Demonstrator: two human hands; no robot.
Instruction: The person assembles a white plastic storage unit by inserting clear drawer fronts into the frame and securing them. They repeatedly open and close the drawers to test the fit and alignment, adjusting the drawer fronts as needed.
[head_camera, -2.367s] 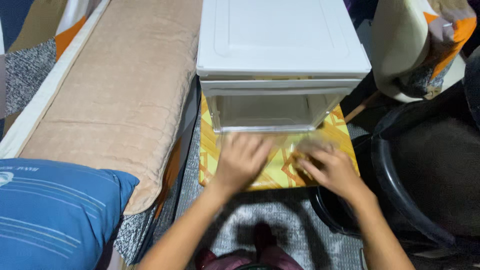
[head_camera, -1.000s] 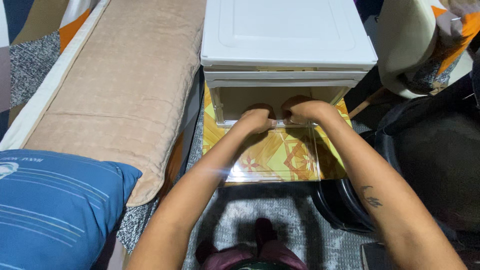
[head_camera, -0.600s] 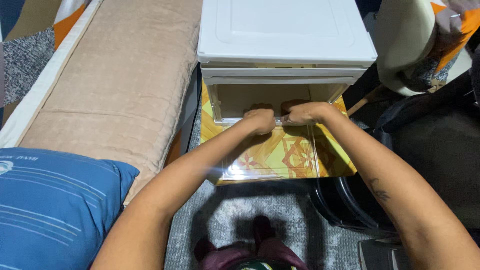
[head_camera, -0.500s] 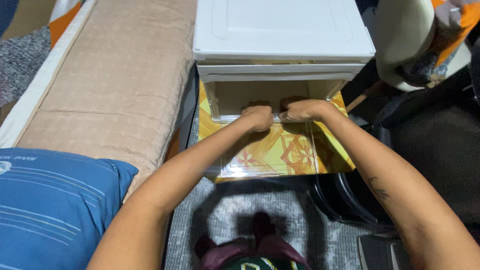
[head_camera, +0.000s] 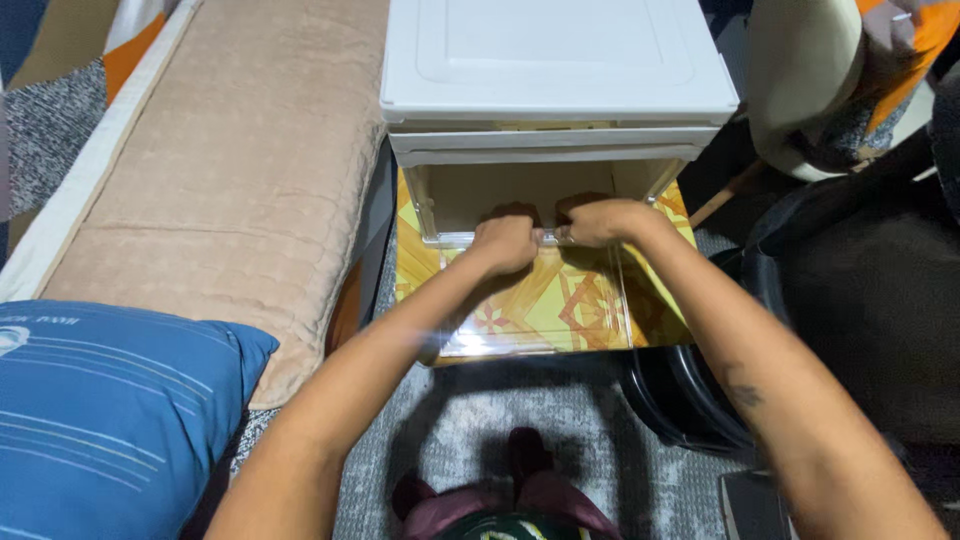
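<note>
Yellow patterned mat (head_camera: 415, 265) under white drawer unit (head_camera: 556, 75), clear flap (head_camera: 545, 305) folded down, both hands' fingers gripping its hinge edge

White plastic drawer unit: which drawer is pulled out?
The lower clear plastic drawer, both hands at its front edge; the upper drawer sits shut under the white top.

Your left hand (head_camera: 505, 243) and right hand (head_camera: 598, 221) are hiding their fingertips behind the clear drawer front (head_camera: 540, 300)'s top edge, so the grip is staying unclear. The white drawer unit (head_camera: 556, 60), blue pillow (head_camera: 110, 410) and black tub (head_camera: 850, 300) are running off the frame's edges.
</note>
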